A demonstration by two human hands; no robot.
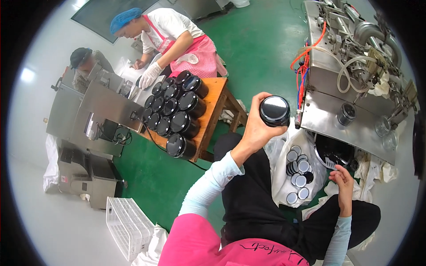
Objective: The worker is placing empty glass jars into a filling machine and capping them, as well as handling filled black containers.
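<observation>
The jar (pixel 274 111), dark with a glossy black lid, is just right of the counter (pixel 214 94), raised in the left hand (pixel 255 126), whose fingers and thumb grasp its side. Its lid appears to be on; how tight, I cannot tell. The right hand (pixel 342 188), farther right of the counter, looks empty, its fingers released and loosely curled. On the counter a cluster of lidded jars (pixel 191 104) stands upright, so capping seems done for those. Right of the counter, loose lids (pixel 303 166) lie in a white bag (pixel 280 177), and well across from it a machine (pixel 324 104) bears another dark jar (pixel 346 114) and two clear vessels (pixel 382 126), perhaps unfilled jars; more filling and capping seems left. Beyond the counter's far end is a co-worker's gloved hand (pixel 151 74).
</observation>
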